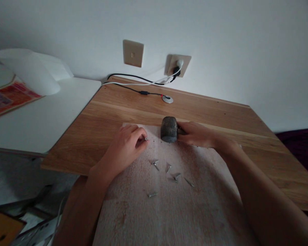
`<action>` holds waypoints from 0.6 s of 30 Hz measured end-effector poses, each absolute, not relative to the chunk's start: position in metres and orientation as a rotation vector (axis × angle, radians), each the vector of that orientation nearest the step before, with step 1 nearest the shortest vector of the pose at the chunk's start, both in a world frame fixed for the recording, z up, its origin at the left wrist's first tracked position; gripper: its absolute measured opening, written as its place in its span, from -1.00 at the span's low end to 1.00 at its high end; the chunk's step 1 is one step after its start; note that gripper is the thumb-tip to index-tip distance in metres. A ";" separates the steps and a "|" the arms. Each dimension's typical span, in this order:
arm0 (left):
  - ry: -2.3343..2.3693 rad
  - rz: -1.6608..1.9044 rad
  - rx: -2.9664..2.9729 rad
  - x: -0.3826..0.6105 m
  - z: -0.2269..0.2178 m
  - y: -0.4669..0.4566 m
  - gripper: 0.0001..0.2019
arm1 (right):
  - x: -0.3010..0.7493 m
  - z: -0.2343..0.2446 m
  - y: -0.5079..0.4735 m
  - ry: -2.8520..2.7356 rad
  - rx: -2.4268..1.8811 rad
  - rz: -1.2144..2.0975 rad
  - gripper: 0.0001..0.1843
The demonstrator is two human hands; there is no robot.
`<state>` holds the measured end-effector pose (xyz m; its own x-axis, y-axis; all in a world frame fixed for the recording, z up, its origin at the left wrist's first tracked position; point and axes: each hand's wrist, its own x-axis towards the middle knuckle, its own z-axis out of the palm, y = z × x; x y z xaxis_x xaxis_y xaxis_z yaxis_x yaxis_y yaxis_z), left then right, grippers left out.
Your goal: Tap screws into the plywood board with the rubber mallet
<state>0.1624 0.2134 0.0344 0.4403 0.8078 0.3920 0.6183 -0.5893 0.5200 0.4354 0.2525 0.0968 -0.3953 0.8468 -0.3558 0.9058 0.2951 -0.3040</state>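
In the head view my left hand is closed in a pinch on a small metal screw, its end poking out between thumb and forefinger. My right hand grips the short visible part of a rubber mallet's handle; the dark mallet has its head close above or on the pale worn board. A gap lies between the screw and the mallet head. Several loose screws are scattered on the board nearer to me, among them one screw at the front and one long screw on the right.
The board rests on a wooden desk against a white wall. Cables run from a wall socket along the desk's back edge to a round metal grommet. At left stands a white table with a rolled white sheet.
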 end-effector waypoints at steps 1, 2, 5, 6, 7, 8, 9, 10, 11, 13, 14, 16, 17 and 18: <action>1.223 0.895 2.393 0.162 0.034 0.213 -0.85 | 0.436 0.097 0.252 2.426 1.649 -0.708 -0.75; 1.222 0.890 2.390 0.162 0.034 0.214 -0.86 | 0.436 0.097 0.252 2.432 1.647 -0.708 -0.76; 1.225 0.883 2.386 0.162 0.034 0.214 -0.87 | 0.438 0.096 0.252 2.453 1.642 -0.686 -0.80; 1.229 0.885 2.388 0.162 0.034 0.213 -0.86 | 0.438 0.096 0.252 2.458 1.640 -0.674 -0.81; 1.235 0.886 2.391 0.162 0.035 0.213 -0.86 | 0.438 0.096 0.252 2.461 1.640 -0.662 -0.81; 1.242 0.884 2.395 0.162 0.035 0.213 -0.85 | 0.438 0.096 0.252 2.459 1.643 -0.654 -0.80; 1.245 0.883 2.401 0.163 0.036 0.213 -0.85 | 0.438 0.097 0.251 2.456 1.648 -0.647 -0.79; 1.246 0.883 2.406 0.163 0.037 0.213 -0.85 | 0.438 0.098 0.251 2.455 1.654 -0.642 -0.77; 1.244 0.888 2.410 0.163 0.037 0.213 -0.85 | 0.438 0.098 0.250 2.455 1.660 -0.634 -0.76; 1.237 0.905 2.412 0.163 0.039 0.212 -0.85 | 0.439 0.099 0.249 2.466 1.668 -0.612 -0.76; 1.234 0.913 2.409 0.163 0.040 0.212 -0.85 | 0.440 0.099 0.249 2.477 1.668 -0.601 -0.77; 1.233 0.919 2.407 0.163 0.041 0.212 -0.85 | 0.442 0.099 0.248 2.500 1.665 -0.587 -0.79; 1.233 0.917 2.408 0.163 0.041 0.212 -0.85 | 0.443 0.098 0.248 2.508 1.666 -0.580 -0.80; 1.236 0.920 2.408 0.163 0.041 0.212 -0.85 | 0.444 0.098 0.248 2.511 1.669 -0.573 -0.79</action>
<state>0.1632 0.2118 0.0410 0.4310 0.8035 0.4107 0.6240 -0.5942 0.5076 0.4437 0.2480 0.0980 -0.4070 0.8751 -0.2619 0.9021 0.3401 -0.2655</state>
